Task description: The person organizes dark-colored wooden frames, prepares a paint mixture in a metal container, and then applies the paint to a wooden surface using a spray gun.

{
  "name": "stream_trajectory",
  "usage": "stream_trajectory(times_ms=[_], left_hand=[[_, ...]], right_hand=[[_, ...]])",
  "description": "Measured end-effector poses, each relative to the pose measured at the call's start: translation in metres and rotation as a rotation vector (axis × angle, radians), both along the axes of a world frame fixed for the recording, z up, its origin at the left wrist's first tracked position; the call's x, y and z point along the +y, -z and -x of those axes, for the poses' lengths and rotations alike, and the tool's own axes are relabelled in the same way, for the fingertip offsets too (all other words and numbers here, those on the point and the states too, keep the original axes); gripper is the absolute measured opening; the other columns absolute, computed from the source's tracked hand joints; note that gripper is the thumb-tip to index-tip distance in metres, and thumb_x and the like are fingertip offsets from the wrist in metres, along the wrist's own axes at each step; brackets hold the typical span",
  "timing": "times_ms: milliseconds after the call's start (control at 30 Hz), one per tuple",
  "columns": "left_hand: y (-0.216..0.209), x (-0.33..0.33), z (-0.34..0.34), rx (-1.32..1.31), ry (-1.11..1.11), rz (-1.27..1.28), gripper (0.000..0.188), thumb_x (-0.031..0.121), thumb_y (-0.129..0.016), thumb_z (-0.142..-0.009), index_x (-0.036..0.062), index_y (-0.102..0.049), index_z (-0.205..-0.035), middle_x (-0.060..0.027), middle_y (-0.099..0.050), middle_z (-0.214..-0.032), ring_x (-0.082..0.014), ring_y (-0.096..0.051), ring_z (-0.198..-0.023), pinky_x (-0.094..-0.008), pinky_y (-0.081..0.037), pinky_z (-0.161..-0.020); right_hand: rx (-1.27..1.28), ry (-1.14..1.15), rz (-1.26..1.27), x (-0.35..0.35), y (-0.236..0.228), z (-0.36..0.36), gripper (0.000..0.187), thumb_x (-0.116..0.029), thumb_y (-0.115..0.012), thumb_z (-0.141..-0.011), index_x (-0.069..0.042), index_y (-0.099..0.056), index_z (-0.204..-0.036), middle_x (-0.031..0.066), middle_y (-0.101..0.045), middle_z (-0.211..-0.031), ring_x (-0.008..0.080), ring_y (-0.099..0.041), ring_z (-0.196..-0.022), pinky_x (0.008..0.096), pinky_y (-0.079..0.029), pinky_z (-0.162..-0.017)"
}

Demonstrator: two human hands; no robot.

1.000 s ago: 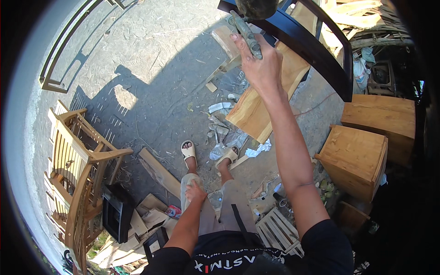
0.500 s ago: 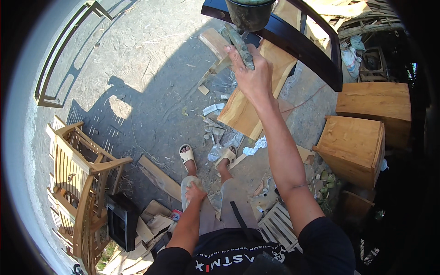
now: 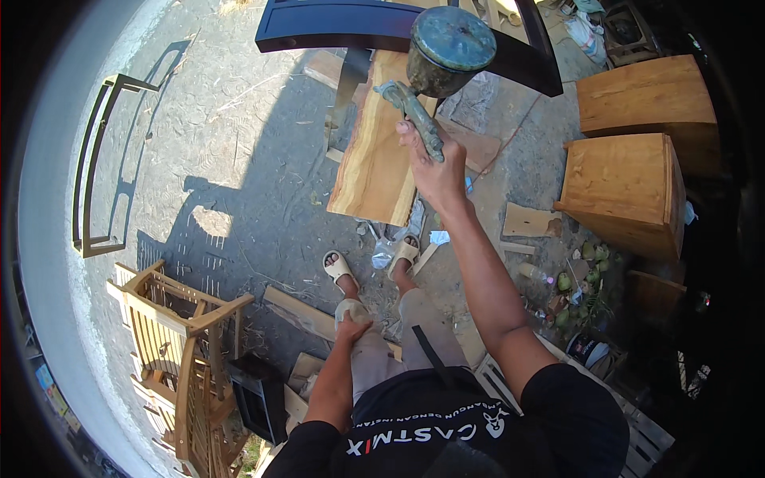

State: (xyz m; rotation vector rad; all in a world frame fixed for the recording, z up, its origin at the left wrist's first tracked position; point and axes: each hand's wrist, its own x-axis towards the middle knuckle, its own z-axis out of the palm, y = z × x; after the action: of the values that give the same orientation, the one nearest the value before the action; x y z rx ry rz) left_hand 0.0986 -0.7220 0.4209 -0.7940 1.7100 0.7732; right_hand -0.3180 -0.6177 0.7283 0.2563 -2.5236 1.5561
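Note:
My right hand (image 3: 439,169) is closed round the handle of a worn, paint-stained spray gun (image 3: 411,107), arm stretched out ahead. A round cup with a greenish-blue lid (image 3: 453,40) sits on the gun. Just beyond it is a dark, glossy wooden furniture frame (image 3: 331,28) with a curved rail, partly covered by the cup. Below the gun lies a pale wood slab (image 3: 370,171) with a wavy edge. My left hand (image 3: 353,326) rests on my left knee, thumb apart; some of its fingers are hidden. No tool shows in it.
Two brown wooden cabinets (image 3: 617,179) stand at the right. A slatted wooden chair (image 3: 163,338) and a black box-like frame (image 3: 259,402) are at the lower left. A thin metal-like frame (image 3: 96,167) stands far left. A loose board (image 3: 299,312) and plastic scraps (image 3: 382,253) lie near my feet.
The view has shifted, so the cup's lid now shows fully. The gun has come away from the dark frame's rail, toward me. My left hand stays on the knee.

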Motion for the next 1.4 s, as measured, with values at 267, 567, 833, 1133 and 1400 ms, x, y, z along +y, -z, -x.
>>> stream_trajectory(times_ms=[267, 567, 833, 1133, 1400], left_hand=[[-0.029, -0.034, -0.068, 0.084, -0.478, 0.013, 0.083, 0.061, -0.064, -0.091, -0.0003, -0.051, -0.146, -0.0221, -0.07, -0.114, -0.0304, -0.072, -0.103, -0.0369, -0.054, -0.095], [-0.058, 0.002, -0.056, 0.24, -0.3, 0.069, 0.065, 0.051, -0.052, -0.102, 0.0034, -0.054, -0.146, -0.0205, -0.071, -0.12, -0.0291, -0.068, -0.112, -0.0389, -0.051, -0.097], [-0.079, 0.025, 0.054, 0.304, -0.421, -0.085, 0.056, 0.052, -0.047, -0.105, 0.0049, -0.063, -0.129, -0.0114, -0.07, -0.105, -0.0203, -0.066, -0.09, -0.0341, -0.052, -0.078], [-0.111, 0.055, 0.086, 0.193, -0.356, -0.069, 0.058, 0.06, -0.051, -0.102, 0.0098, -0.06, -0.13, -0.0035, -0.062, -0.089, -0.0144, -0.055, -0.073, -0.0331, -0.05, -0.066], [-0.087, 0.087, 0.178, 0.28, -0.311, -0.151, 0.068, 0.062, -0.051, -0.1, 0.0042, -0.063, -0.134, -0.0134, -0.07, -0.109, -0.0228, -0.065, -0.095, -0.0346, -0.054, -0.078]], right_hand=[[-0.062, 0.154, 0.011, 0.085, 0.004, 0.007, 0.029, -0.029, -0.071, -0.098, 0.0, -0.069, -0.1, 0.0181, -0.068, -0.073, 0.0284, -0.068, -0.065, 0.0386, -0.051, -0.062], [-0.123, 0.444, -0.048, 0.228, -0.025, 0.004, 0.03, -0.029, -0.067, -0.1, 0.001, -0.071, -0.101, 0.0162, -0.07, -0.075, 0.0251, -0.066, -0.065, 0.0368, -0.051, -0.063], [-0.217, 0.398, 0.036, 0.299, -0.028, 0.024, 0.04, -0.04, -0.067, -0.099, -0.001, -0.072, -0.106, 0.019, -0.069, -0.075, 0.0249, -0.07, -0.07, 0.0383, -0.052, -0.067], [-0.178, 0.458, -0.03, 0.371, -0.045, 0.052, 0.043, -0.042, -0.066, -0.1, -0.001, -0.075, -0.106, 0.0141, -0.074, -0.08, 0.0221, -0.07, -0.077, 0.0379, -0.053, -0.072], [-0.314, 0.278, 0.25, 0.397, -0.069, 0.098, 0.048, -0.046, -0.053, -0.105, -0.003, -0.07, -0.119, 0.0022, -0.073, -0.093, 0.0061, -0.051, -0.053, 0.0248, -0.036, -0.047]])
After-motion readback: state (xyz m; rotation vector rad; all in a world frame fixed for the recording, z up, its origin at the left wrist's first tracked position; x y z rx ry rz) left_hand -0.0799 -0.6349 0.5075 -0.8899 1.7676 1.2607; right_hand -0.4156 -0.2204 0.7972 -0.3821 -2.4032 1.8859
